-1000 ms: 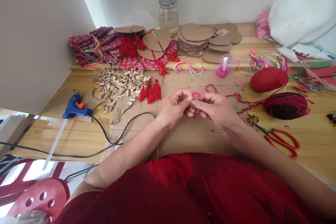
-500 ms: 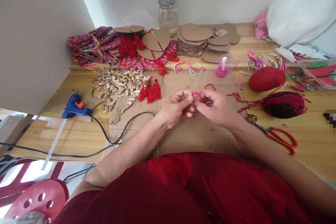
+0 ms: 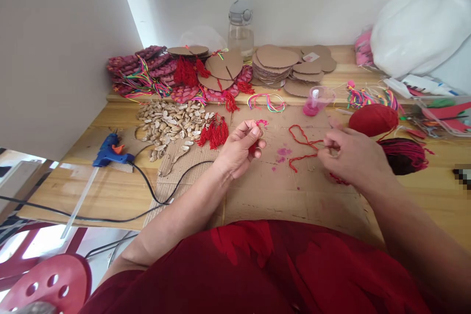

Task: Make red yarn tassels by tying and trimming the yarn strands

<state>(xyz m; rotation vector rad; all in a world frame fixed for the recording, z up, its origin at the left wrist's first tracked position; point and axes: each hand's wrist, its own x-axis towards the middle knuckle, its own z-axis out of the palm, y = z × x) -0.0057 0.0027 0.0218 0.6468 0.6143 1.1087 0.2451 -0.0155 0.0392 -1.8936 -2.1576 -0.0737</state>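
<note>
My left hand (image 3: 243, 149) is closed in a pinch over the cardboard mat, a short curl of pink yarn (image 3: 262, 121) sticking out past its fingertips. Something red shows under its curled fingers. To the right, my right hand (image 3: 353, 157) is also closed, thumb against fingers. What lies inside that pinch is too small to make out. A loose red yarn strand (image 3: 303, 143) lies in loops on the cardboard mat (image 3: 265, 191) between the hands, and runs to the right hand's fingertips.
Peanut shells (image 3: 172, 125) and red tassels (image 3: 214, 131) lie left, near a blue glue gun (image 3: 110, 149) with its cord. Behind are cardboard discs (image 3: 275, 56), a bottle (image 3: 241, 29) and a pink cup (image 3: 312, 105). Yarn balls (image 3: 373, 118) sit at right.
My right hand has moved away to the right from my left hand, uncovering the red yarn and pink stains. The scissors are now hidden by my right arm. The view has tilted slightly.
</note>
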